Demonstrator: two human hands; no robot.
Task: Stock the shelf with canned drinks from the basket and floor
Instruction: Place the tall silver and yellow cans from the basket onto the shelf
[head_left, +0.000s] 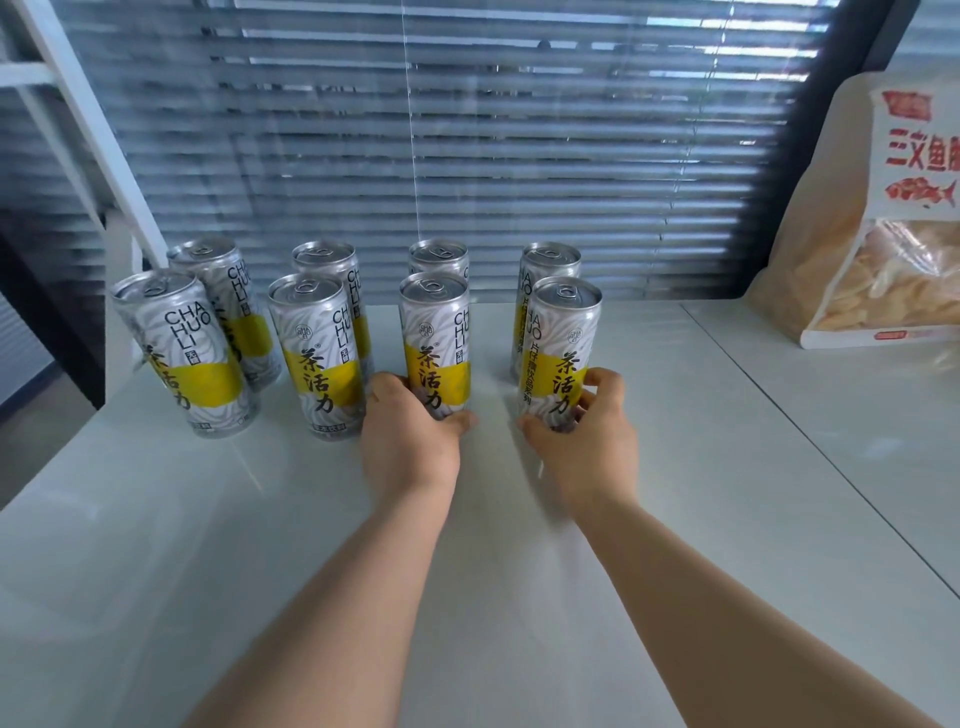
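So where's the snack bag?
In the head view, the snack bag stands at the far right of the shelf, by the blinds, apart from the can that the right hand holds.

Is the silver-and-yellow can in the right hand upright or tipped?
Upright. The silver-and-yellow drink can has its pull-tab top facing up; the right hand grips its lower half, hiding its base.
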